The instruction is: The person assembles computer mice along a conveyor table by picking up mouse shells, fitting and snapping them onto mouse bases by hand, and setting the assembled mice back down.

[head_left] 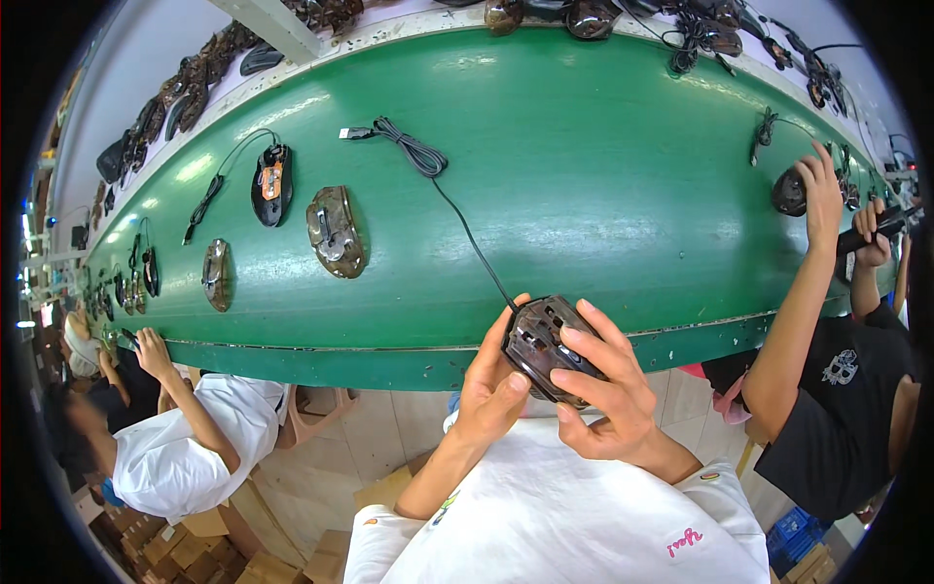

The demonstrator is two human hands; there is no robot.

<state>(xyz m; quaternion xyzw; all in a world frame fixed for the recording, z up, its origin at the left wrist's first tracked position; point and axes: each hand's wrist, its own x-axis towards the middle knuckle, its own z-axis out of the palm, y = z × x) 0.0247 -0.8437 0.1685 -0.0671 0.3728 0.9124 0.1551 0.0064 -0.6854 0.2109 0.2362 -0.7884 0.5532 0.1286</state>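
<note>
Both my hands hold a dark, see-through computer mouse (541, 341) above the near edge of the green belt. My left hand (488, 389) grips its left side, thumb at the near end. Across the top and right side lie the fingers of my right hand (613, 389), closed on the shell. From the front of the mouse a black cable (472, 234) runs up to a tied coil (418, 153) with a silver USB plug (348, 133) on the belt. The underside of the mouse is hidden.
Left on the green belt (574, 185) lie a translucent mouse shell (336, 232), a smaller-looking shell (216, 275) and an open mouse base (272, 185) with its cable. At right a co-worker's hand (823, 195) touches a dark mouse (789, 193). More mice and cables line the far ledge. Another person sits at left.
</note>
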